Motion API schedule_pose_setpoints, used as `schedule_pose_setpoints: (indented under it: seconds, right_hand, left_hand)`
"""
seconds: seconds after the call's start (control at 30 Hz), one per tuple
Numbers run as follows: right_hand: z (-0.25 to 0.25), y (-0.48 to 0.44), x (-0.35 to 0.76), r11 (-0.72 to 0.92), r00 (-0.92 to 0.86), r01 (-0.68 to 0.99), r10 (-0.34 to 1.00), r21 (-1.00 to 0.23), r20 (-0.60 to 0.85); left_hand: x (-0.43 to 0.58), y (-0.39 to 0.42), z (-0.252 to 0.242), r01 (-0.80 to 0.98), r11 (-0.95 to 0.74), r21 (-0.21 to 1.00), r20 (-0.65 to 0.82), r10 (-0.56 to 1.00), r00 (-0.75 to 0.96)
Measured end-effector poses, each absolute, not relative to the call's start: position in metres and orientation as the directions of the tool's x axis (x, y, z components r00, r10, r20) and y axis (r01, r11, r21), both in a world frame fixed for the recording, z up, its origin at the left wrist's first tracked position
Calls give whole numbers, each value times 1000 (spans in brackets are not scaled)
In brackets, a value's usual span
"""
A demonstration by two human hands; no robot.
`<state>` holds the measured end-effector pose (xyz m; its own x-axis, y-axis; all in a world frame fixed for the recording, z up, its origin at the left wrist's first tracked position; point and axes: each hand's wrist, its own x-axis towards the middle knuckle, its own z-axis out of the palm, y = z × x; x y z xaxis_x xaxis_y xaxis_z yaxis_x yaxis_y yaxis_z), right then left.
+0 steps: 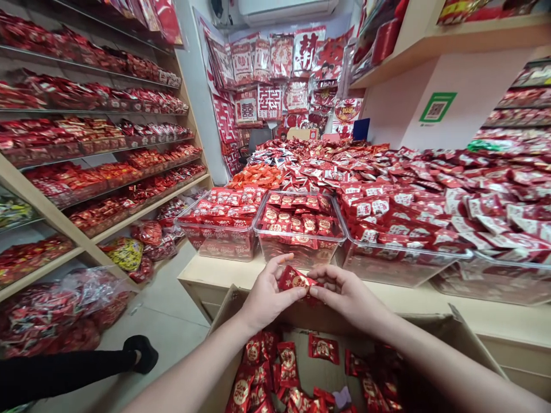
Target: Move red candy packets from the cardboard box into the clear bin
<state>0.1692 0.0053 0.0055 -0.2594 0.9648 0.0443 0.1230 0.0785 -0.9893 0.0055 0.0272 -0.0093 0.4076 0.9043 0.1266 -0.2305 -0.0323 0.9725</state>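
Observation:
Both my hands hold small red candy packets [297, 279] with gold print, above a cardboard box [321, 367]. My left hand [267, 289] pinches the packet's left side, its thumb across the front and index finger raised. My right hand [344, 289] closes on the right side, thumb tip meeting the left thumb. More red may lie behind the front packet; I cannot tell how many. Loose packets like it [287, 364] lie in the box below. Just beyond my fingers, a clear plastic bin [297, 241] holds neat rows of similar packets.
Clear bins of red packets stand left [226, 241] and right [404, 264] along the wooden counter [202, 275]. Shelves of red packets [86, 137] line the left wall. Plastic bags [73, 310] sit on the floor, near a person's black shoe [142, 353].

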Motion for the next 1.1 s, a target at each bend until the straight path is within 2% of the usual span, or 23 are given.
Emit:
schedule_pose_setpoints:
  seconds: [0.13, 0.27, 0.5, 0.73, 0.83, 1.0, 1.1]
  right_hand:
    - [6, 4, 169, 58, -298, 103, 954, -993, 25]
    - [8, 5, 169, 44, -312, 55, 950, -998, 25]
    - [9, 6, 173, 18, -273, 94, 962, -995, -8]
    - [3, 10, 176, 55, -198, 68, 979, -996, 40]
    - [4, 10, 175, 34, -191, 58, 981, -998, 22]
    - [6, 7, 171, -51, -236, 14, 970, -999, -53]
    - [5, 6, 169, -61, -260, 24, 963, -998, -65]
  left_hand:
    - [6, 27, -9, -188, -35, 982, 108, 914, 392]
    - [5, 29, -6, -225, 0, 974, 87, 922, 377]
    - [2, 30, -7, -261, 42, 964, 64, 922, 382]
    - [1, 30, -7, -152, -38, 988, 97, 909, 405]
    - [2, 29, -8, -99, -61, 993, 96, 907, 409]
    - [5, 29, -11, -113, -84, 990, 116, 940, 322]
    - [5, 29, -10, -102, -85, 991, 115, 938, 327]
